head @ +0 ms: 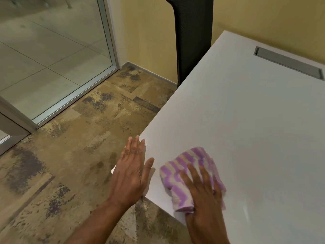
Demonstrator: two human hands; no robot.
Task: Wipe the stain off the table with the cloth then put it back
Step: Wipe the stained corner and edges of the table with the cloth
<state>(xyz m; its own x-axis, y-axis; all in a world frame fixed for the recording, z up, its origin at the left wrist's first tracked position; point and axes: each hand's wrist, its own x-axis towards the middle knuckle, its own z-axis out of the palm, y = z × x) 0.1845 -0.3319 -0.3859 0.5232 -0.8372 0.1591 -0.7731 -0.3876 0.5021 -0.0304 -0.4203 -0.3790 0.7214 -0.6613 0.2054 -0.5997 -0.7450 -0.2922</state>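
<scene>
A purple and cream striped cloth [186, 166] lies bunched on the white table [246, 120] near its front left corner. My right hand [202, 194] presses flat on the cloth's near half, fingers straight and spread. My left hand [131, 171] lies flat with straight fingers along the table's left edge, just left of the cloth and apart from it. I can make out no stain on the table top.
A black mesh chair back [193, 37] stands at the table's far left edge. A grey cable slot [288, 62] is set into the table at the far right. Patterned carpet [70, 155] and a glass partition [52, 50] lie to the left.
</scene>
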